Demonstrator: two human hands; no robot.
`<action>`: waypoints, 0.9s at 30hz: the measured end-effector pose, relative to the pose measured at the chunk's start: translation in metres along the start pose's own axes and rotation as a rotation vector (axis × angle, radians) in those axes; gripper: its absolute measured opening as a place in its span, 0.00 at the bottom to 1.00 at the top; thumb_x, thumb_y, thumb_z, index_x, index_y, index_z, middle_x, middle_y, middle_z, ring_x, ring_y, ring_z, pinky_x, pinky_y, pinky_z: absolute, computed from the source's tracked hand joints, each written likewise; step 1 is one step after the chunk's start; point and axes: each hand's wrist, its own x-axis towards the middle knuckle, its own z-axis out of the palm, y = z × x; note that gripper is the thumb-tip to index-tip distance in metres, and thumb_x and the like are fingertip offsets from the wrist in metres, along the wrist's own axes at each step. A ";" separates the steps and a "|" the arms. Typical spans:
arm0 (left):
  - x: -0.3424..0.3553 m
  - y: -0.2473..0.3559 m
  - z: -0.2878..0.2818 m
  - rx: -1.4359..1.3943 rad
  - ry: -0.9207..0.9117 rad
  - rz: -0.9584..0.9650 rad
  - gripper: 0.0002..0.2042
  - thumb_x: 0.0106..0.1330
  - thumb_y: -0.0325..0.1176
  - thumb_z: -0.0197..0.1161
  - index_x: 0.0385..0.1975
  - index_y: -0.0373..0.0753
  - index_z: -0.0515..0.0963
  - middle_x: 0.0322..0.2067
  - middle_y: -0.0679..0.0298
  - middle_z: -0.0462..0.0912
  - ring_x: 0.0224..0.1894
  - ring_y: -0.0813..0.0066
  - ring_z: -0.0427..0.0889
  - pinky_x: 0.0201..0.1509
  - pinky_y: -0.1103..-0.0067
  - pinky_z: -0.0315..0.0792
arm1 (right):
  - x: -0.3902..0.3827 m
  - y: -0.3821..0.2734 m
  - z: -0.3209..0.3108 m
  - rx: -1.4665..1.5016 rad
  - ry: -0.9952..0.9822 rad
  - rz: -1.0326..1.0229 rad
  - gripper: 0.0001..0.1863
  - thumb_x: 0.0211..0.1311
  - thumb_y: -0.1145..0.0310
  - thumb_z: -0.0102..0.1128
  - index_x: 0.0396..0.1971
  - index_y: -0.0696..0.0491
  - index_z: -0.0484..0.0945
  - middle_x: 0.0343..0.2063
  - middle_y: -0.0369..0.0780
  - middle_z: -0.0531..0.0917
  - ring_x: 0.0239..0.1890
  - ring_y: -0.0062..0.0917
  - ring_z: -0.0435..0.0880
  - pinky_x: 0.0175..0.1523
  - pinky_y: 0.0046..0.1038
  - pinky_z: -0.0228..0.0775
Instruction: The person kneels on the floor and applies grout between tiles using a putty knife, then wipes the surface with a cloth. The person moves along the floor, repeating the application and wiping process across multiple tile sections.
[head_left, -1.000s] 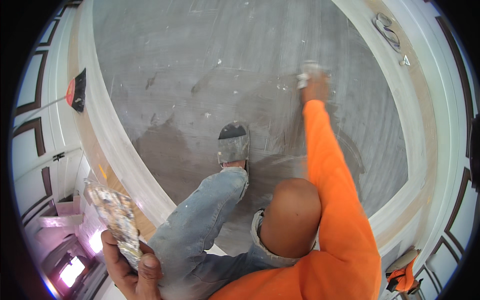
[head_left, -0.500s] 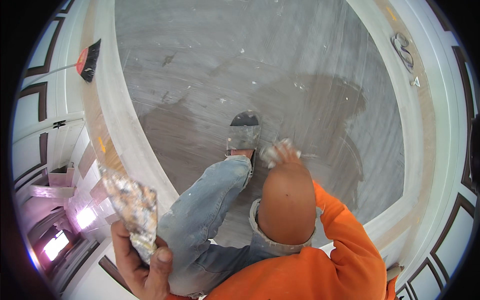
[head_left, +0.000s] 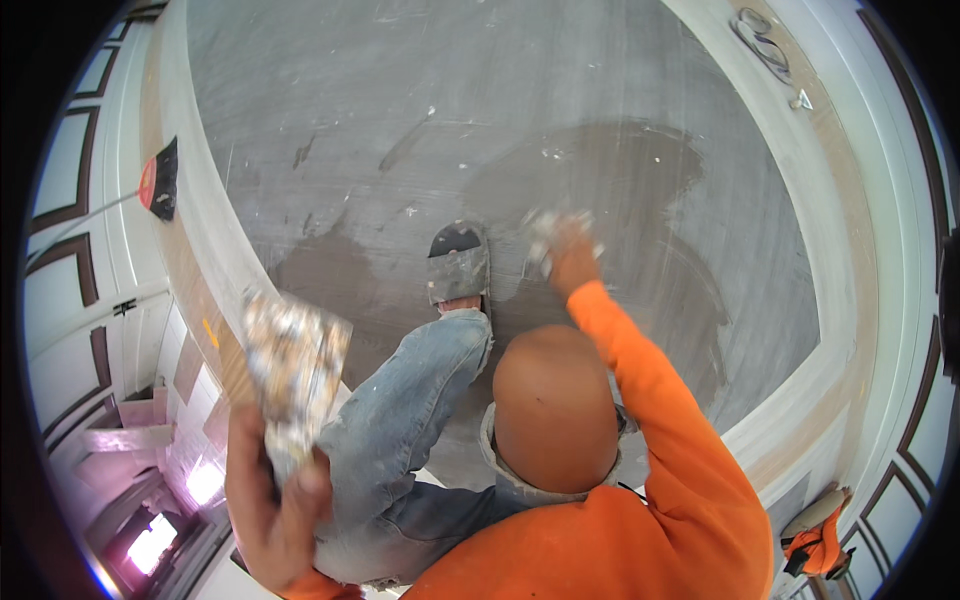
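My left hand (head_left: 275,510) is closed around the narrow lower end of a putty knife (head_left: 296,365), its wide blade crusted with white, tan and grey smears. It is held up off the floor, left of my jeans leg, and slightly blurred. My right hand (head_left: 574,255), at the end of an orange sleeve, is pressed down on the grey floor (head_left: 330,100) ahead of my bare knee. Bunched under its fingers is a whitish rag (head_left: 545,235), smeared by motion. Darker brownish patches and pale streaks mark the grey surface around it.
My foot in a dusty slide sandal (head_left: 458,265) stands left of the right hand. A broom (head_left: 160,180) leans at the left edge strip. At the far right lie grey flip-flops (head_left: 760,45) and a small white triangular piece (head_left: 801,100). An orange and black item (head_left: 820,540) sits lower right.
My right hand has slid forward with the rag, out from behind the knee. The putty knife has shifted right and turned its blade more face-on. The whole view has turned slightly.
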 end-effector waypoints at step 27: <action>0.301 -0.050 0.517 0.353 -0.773 0.024 0.20 0.80 0.44 0.51 0.47 0.28 0.71 0.25 0.61 0.76 0.20 0.71 0.77 0.20 0.70 0.71 | -0.182 0.164 -0.019 -0.091 0.615 1.587 0.30 0.64 0.70 0.60 0.66 0.32 0.72 0.67 0.44 0.69 0.70 0.43 0.66 0.67 0.49 0.61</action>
